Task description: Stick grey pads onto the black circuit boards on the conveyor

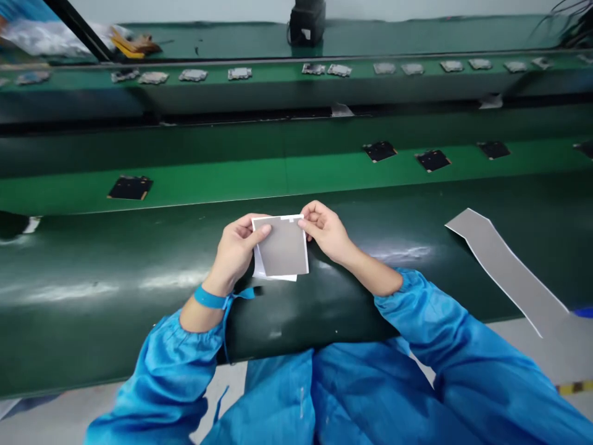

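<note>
A square grey sheet with white edges (283, 250) is held up in front of me, over the dark green work surface. My left hand (236, 250) grips its left side, thumb on the front face. At the top right corner my right hand (327, 232) pinches the edge between thumb and fingers. Behind the grey sheet a white sheet (259, 267) sticks out at the left and below; whether the two are joined I cannot tell. A blue strap (210, 298) circles my left wrist.
A long grey strip (507, 262) lies at the right, overhanging the front edge of the dark green surface (115, 266). Beyond it, black square boards (130, 187) lie on a bright green belt (222, 180). Several small silvery parts (193, 75) line the rear ledge.
</note>
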`<state>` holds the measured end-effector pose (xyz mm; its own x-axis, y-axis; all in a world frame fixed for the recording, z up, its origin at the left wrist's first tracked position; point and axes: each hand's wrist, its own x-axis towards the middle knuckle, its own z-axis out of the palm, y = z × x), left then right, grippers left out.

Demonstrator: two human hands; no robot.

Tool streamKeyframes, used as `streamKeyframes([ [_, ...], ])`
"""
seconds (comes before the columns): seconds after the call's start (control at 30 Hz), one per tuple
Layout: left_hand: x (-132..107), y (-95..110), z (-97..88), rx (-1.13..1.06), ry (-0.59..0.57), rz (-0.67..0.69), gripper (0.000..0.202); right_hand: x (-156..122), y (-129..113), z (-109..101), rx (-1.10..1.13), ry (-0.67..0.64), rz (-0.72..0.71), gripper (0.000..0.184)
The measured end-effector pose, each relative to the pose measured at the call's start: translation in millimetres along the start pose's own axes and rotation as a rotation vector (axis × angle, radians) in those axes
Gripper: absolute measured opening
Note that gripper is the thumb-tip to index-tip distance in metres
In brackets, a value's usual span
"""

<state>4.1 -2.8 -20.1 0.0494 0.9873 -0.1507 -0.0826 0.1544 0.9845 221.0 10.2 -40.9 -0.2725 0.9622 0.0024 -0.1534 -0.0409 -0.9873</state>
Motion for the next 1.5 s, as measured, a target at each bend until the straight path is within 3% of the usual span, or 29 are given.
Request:
streamKeyframes([
  [0.17,-12.8,9.5,2.7,0.258,0.068,0.011,0.033,-15.1,-12.0,3.4,-0.354,0.007,-0.212,0.022],
  [0.3,-20.3,11.9,11.6,0.404,0.025,0.083,0.033,-18.0,-18.0,5.6,-0.569,-0.004,-0.329,0.004],
  [0.77,-27.5,10.2,27.6,0.472,-0.009,0.108,0.032,-23.2,-11.7,4.7,-0.992,-0.041,-0.613,0.011],
  [0.83,-26.4,8.8,27.7,0.460,-0.014,0.088,0.032,-23.0,-10.3,6.0,-0.950,-0.038,-0.620,0.010],
  [0.97,-25.1,5.7,26.3,0.434,-0.023,0.053,0.031,-20.2,-11.9,7.3,-0.635,0.010,-0.454,0.014],
  [1.07,-24.6,3.9,26.0,0.430,-0.031,0.031,0.031,-17.7,-13.9,5.2,-0.524,0.015,-0.423,0.015],
  [1.2,-24.4,2.8,27.3,0.448,-0.038,0.033,0.031,-17.4,-12.5,2.9,-0.548,-0.052,-0.394,0.006],
  [1.3,-25.0,2.7,28.5,0.459,-0.042,0.029,0.030,-19.6,-10.3,4.3,-0.578,-0.073,-0.376,0.022],
  [1.5,-25.7,2.9,30.0,0.498,-0.044,0.034,0.028,-23.8,-7.4,7.9,-0.752,-0.070,-0.519,0.023],
])
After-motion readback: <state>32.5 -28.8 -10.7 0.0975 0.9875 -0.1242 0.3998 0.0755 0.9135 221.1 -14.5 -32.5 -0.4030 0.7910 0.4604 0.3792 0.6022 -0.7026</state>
